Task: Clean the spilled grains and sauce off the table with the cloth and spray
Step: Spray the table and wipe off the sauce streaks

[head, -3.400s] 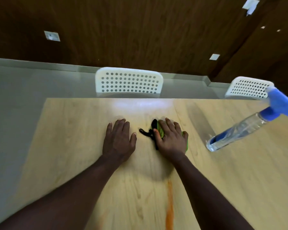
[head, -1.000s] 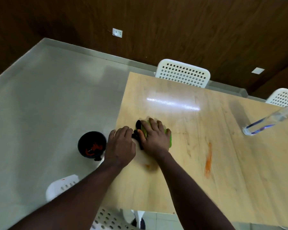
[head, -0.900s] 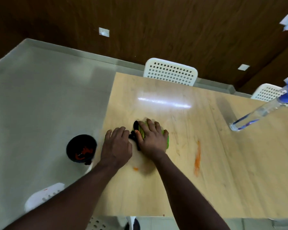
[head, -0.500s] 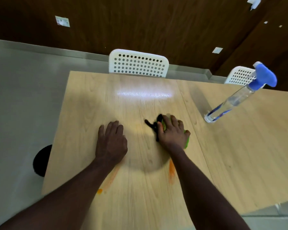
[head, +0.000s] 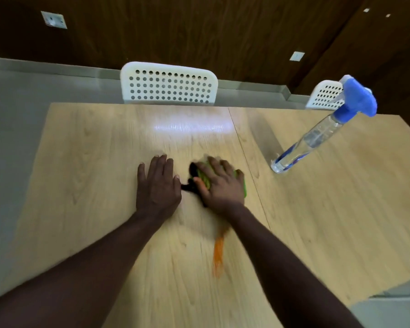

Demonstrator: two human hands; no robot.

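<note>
A green and black cloth (head: 202, 178) lies on the wooden table (head: 85, 166), mostly hidden under my right hand (head: 219, 185), which presses down on it with spread fingers. My left hand (head: 158, 188) lies flat on the table just left of the cloth, palm down, holding nothing. An orange sauce streak (head: 218, 254) runs toward me from below my right wrist. The clear spray bottle (head: 317, 136) with a blue trigger head stands at the right, away from both hands. No grains are visible.
Two white perforated chairs stand behind the far table edge, one in the middle (head: 168, 85) and one at the right (head: 326, 95). A seam (head: 249, 162) runs across the tabletop right of my hands. Grey floor lies to the left.
My right hand and the cloth have shifted left, close to my left hand. The view has tilted down and nearer the table, and the floor bin seen earlier is out of view.
</note>
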